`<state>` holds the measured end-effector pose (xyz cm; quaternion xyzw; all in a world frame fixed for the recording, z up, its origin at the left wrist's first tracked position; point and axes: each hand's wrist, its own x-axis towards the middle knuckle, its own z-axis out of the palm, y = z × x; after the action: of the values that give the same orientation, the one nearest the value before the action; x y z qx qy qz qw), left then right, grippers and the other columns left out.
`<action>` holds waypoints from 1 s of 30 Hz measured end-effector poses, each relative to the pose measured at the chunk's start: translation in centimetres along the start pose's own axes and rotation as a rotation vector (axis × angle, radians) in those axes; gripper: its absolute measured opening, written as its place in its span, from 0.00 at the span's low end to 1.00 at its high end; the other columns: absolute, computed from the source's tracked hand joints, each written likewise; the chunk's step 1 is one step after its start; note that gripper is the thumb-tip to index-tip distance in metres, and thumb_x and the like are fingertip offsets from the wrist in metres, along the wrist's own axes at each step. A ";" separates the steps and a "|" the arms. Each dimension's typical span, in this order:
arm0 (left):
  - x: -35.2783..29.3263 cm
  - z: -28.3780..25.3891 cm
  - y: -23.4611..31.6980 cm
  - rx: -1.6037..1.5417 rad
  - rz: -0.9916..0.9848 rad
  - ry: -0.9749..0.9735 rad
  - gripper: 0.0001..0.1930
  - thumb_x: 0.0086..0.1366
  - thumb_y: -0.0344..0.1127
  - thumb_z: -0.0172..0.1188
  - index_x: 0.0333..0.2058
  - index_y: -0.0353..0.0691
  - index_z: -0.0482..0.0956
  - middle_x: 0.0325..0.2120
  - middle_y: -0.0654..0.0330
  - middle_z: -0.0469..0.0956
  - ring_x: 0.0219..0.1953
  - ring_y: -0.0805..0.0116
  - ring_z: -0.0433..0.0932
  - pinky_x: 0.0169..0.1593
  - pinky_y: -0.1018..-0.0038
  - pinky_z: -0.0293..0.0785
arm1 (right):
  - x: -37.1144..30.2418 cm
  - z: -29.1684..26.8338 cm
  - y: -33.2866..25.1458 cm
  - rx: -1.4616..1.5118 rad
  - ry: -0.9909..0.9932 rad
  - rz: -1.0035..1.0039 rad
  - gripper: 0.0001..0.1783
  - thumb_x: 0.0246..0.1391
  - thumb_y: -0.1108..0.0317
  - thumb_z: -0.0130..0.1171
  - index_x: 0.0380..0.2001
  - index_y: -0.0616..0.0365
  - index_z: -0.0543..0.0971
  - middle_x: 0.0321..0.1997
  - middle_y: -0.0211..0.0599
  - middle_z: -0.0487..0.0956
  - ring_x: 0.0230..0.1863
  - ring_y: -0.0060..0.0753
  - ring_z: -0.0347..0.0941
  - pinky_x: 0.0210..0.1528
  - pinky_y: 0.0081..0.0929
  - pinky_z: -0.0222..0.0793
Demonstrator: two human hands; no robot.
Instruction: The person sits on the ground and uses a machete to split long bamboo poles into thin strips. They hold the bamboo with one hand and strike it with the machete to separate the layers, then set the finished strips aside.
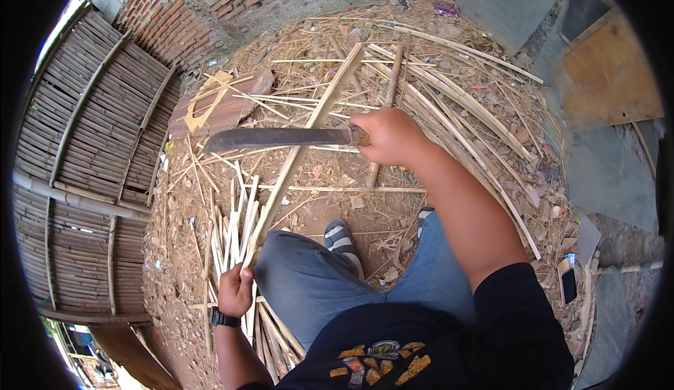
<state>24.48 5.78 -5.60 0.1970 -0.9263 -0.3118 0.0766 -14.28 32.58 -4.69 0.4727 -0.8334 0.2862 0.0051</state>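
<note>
A long machete with a dark curved blade lies level across the middle of the view, its tip to the left. My right hand is closed round its wooden handle. Under the blade runs a long split bamboo strip, slanting from the far middle down to my left knee. My left hand grips the near end of that strip beside the knee. The blade crosses over the strip; whether they touch I cannot tell. Close by my left hand lies a bundle of pale bamboo strips.
Longer bamboo strips lie on the littered dirt at the far right. A rusty metal sheet lies at the far left. A slatted bamboo wall stands left, a brick wall behind. A phone lies at the right.
</note>
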 end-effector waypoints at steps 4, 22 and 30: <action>0.3 -0.6 1.3 0.101 0.028 0.034 0.30 0.75 0.55 0.48 0.24 0.32 0.73 0.13 0.51 0.68 0.15 0.59 0.67 0.24 0.64 0.63 | 1.0 -0.7 4.4 0.354 0.133 0.394 0.22 0.51 0.60 0.68 0.49 0.57 0.82 0.41 0.50 0.84 0.44 0.47 0.82 0.49 0.42 0.76; 3.7 -1.6 1.9 -0.373 -0.249 -0.086 0.29 0.76 0.60 0.45 0.28 0.39 0.74 0.18 0.70 0.66 0.20 0.81 0.60 0.25 0.79 0.57 | 0.1 -1.7 7.4 0.569 0.453 0.648 0.26 0.52 0.55 0.69 0.47 0.65 0.80 0.39 0.47 0.84 0.44 0.45 0.81 0.50 0.39 0.73; 9.3 -0.7 6.1 -0.136 -0.116 -0.200 0.31 0.75 0.60 0.47 0.30 0.35 0.78 0.21 0.65 0.73 0.26 0.75 0.70 0.33 0.74 0.69 | -0.6 -2.1 2.1 1.157 0.131 0.248 0.14 0.62 0.56 0.65 0.38 0.53 0.76 0.31 0.34 0.81 0.17 0.13 0.63 0.27 0.15 0.65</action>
<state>14.22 5.96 -1.20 0.2125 -0.8932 -0.3958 -0.0212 -16.15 34.87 -4.08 0.2793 -0.5890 0.7209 -0.2354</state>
